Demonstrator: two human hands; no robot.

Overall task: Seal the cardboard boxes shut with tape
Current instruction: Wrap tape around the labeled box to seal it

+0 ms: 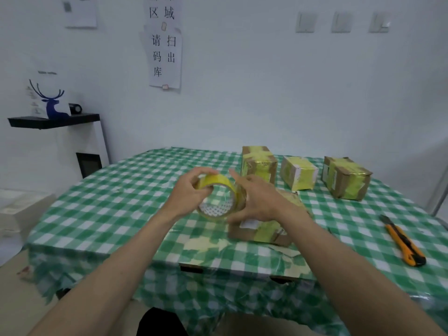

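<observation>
A roll of yellow tape (219, 196) is held in the air above the table, between both hands. My left hand (191, 190) grips its left rim with curled fingers. My right hand (257, 198) cups its right side, index finger extended upward. Directly below my right hand lies a cardboard box (260, 230) with yellow tape strips on it, partly hidden by my wrist. Three more taped boxes stand behind it: one upright (259, 164), one in the middle (299, 173), one at the right (345, 178).
An orange and black utility knife (403, 241) lies on the green checked tablecloth (116, 204) at the right. A black shelf (54, 121) with a blue deer figure hangs at the left wall. White boxes (21, 209) stand on the floor at the left.
</observation>
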